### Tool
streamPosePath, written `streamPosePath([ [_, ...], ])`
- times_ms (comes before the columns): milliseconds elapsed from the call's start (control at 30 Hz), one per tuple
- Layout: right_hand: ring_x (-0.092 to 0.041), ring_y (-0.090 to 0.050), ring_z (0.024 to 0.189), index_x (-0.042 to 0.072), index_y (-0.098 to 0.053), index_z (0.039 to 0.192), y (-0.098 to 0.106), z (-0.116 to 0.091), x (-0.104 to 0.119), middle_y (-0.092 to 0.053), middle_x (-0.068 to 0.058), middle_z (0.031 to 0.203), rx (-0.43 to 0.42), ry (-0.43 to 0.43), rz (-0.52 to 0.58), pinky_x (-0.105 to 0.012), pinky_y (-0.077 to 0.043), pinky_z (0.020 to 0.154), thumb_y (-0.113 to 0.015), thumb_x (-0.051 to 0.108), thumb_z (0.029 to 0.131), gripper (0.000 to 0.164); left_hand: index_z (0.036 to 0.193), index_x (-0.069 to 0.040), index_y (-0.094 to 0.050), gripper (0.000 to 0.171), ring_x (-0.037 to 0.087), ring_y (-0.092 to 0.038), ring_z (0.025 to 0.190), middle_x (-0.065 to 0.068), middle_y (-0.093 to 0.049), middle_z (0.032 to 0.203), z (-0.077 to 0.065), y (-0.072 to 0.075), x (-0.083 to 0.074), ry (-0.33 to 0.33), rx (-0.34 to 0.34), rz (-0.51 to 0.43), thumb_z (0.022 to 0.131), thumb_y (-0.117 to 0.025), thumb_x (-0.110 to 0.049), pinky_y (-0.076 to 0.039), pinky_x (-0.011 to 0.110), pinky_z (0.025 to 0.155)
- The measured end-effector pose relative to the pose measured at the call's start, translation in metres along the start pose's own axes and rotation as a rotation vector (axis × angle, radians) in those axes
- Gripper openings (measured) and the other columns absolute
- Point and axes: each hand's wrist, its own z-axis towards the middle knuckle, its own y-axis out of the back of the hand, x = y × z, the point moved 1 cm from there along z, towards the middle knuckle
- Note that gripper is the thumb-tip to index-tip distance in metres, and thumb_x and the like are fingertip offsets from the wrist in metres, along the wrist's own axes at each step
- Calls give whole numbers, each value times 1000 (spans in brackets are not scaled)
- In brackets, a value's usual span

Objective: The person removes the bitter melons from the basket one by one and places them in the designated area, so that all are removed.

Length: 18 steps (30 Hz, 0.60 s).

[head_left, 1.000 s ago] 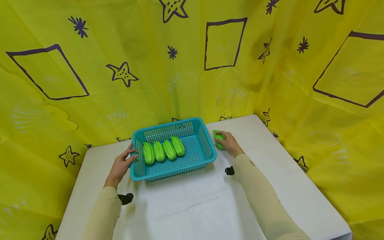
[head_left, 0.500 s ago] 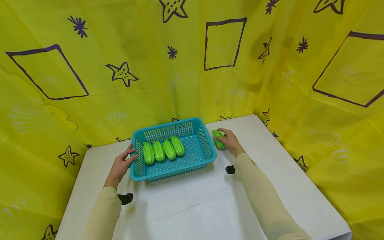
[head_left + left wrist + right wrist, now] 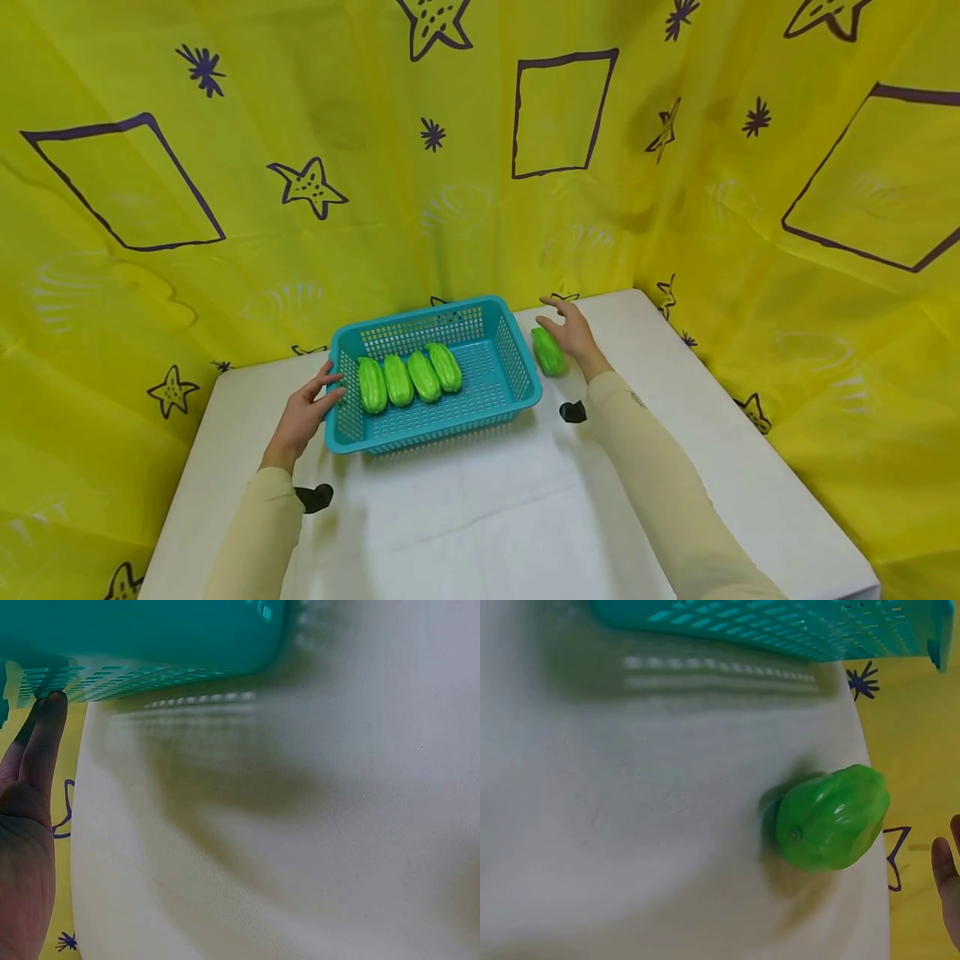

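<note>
In the head view, my left hand (image 3: 300, 417) holds the left rim of a teal plastic basket (image 3: 450, 429), some fingers reaching over the edge. The left wrist view shows fingertips (image 3: 54, 705) against the basket's perforated outer wall. Inside lie several ribbed green gourds (image 3: 399, 381) in a row on the left side. Another green gourd (image 3: 549, 353) lies on the table just right of the basket. My right hand (image 3: 576, 333) hovers beside and slightly beyond it, fingers spread and holding nothing. In the right wrist view this gourd (image 3: 832, 817) sits apart from the fingers (image 3: 945, 866).
A white table (image 3: 465, 517) carries everything. Yellow sheeting (image 3: 375, 167) printed with stars and frames hangs close behind the table and along its sides. The basket's right half (image 3: 483, 375) shows bare floor mesh. A dark wrist-camera piece sticks out by each sleeve.
My right hand has let go of the loose gourd and lifted away toward the back, fingers spreading. The gourd stays beside the basket. My left hand and the basket have not moved.
</note>
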Motion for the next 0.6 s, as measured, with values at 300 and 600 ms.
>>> streamPosePath([
  [300, -42, -36, 135, 8, -46, 145, 3, 14, 35, -39, -18, 150, -18, -84, 110, -55, -35, 108, -59, 29, 99, 52, 147, -2, -41, 61, 29, -2, 150, -6, -10, 163, 0, 0, -1, -14, 1, 9, 99, -58, -35, -31, 56, 111],
  [600, -37, -36, 136, 15, -48, 145, -3, 17, 76, -39, -13, 151, 39, -76, 210, -53, -40, 105, -60, 31, 99, 51, 147, -2, -41, 60, 31, -3, 149, -5, -9, 163, -2, 0, -2, -3, 3, 0, 99, -58, -34, -31, 56, 111],
])
